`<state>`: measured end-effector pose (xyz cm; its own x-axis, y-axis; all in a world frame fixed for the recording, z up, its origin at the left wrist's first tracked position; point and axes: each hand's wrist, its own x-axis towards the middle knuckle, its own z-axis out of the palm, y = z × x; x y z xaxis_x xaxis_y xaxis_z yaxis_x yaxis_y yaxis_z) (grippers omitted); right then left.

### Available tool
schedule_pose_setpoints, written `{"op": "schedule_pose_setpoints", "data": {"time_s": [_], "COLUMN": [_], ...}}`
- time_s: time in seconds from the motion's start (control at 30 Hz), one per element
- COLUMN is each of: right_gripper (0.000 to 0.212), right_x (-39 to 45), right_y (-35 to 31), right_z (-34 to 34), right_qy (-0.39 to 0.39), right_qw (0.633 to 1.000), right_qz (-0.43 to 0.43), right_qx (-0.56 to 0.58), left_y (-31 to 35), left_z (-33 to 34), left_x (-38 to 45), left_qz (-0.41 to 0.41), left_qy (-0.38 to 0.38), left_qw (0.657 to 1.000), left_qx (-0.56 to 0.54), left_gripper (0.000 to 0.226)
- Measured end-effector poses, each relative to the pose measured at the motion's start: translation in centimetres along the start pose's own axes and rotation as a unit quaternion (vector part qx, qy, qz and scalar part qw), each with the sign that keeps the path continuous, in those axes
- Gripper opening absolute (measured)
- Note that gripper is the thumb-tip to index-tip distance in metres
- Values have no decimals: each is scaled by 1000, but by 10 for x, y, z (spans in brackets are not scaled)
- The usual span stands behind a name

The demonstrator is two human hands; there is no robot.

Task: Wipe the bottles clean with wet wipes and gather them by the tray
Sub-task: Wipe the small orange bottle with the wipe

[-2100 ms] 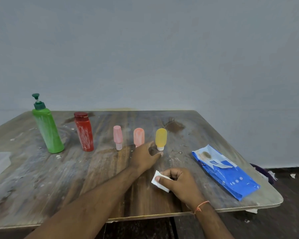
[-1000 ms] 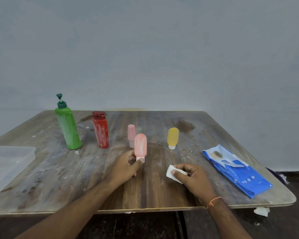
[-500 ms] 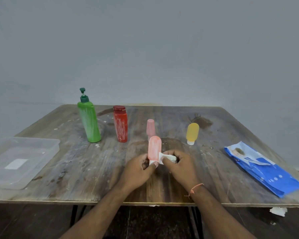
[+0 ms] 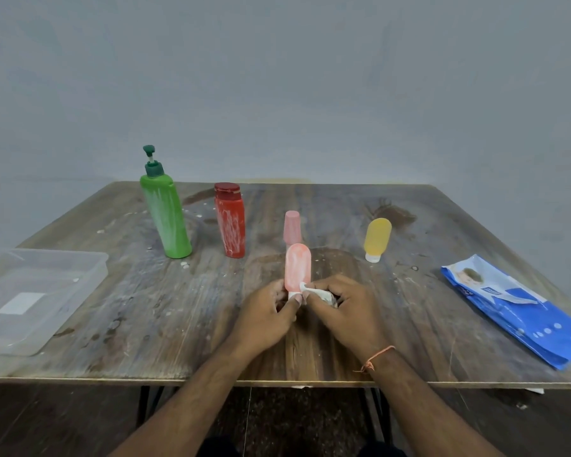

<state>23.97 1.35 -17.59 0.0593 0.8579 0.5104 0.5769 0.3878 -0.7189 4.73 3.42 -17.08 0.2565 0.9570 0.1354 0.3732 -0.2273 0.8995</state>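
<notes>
Plain grey-blue painted wall point(image 4: 284, 77) fills top half, flat and bare, soft even light, slightly darker toward upper corners. Worn brown wooden bench point(image 4: 165, 324) with pale scuffed patches, white specks, dark stain near far right side; thin light edge along front. Dark metal bench legs point(image 4: 145, 404) under front edge. Dark brown floor point(image 4: 47, 420) below, dim. Small white scrap point(image 4: 521, 406) on floor at right. Wall meets bench's far edge.
</notes>
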Motion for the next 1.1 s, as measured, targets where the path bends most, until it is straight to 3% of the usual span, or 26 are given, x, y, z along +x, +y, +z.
{"op": "schedule_pose_setpoints", "data": {"time_s": [0.27, 0.43, 0.57, 0.7, 0.97, 1.1], "right_gripper": [7, 11, 5, 13, 10, 14], "right_x": [2, -1, 1, -1, 0, -3], "right_y": [1, -2, 0, -2, -2, -7], "right_z": [0, -1, 0, -1, 0, -3], "right_qy": [38, 7, 44, 19, 42, -10], "right_qw": [999, 1000, 998, 1000, 999, 1000], "right_qz": [28, 15, 33, 10, 25, -19], "right_qx": [-4, 4, -12, 8, -6, -2], "left_y": [1, 4, 3, 2, 5, 3], "left_z": [1, 1, 4, 5, 4, 5], "left_x": [-3, -6, -6, -4, -5, -4], "left_qz": [-5, -6, -2, -15, -13, -20], "left_qy": [-5, 22, 22, 25, 36, 40], "left_qw": [1000, 1000, 1000, 999, 999, 999], "left_qx": [29, 11, 19, 15, 32, 25], "left_gripper": [58, 34, 37, 44, 36, 35]}}
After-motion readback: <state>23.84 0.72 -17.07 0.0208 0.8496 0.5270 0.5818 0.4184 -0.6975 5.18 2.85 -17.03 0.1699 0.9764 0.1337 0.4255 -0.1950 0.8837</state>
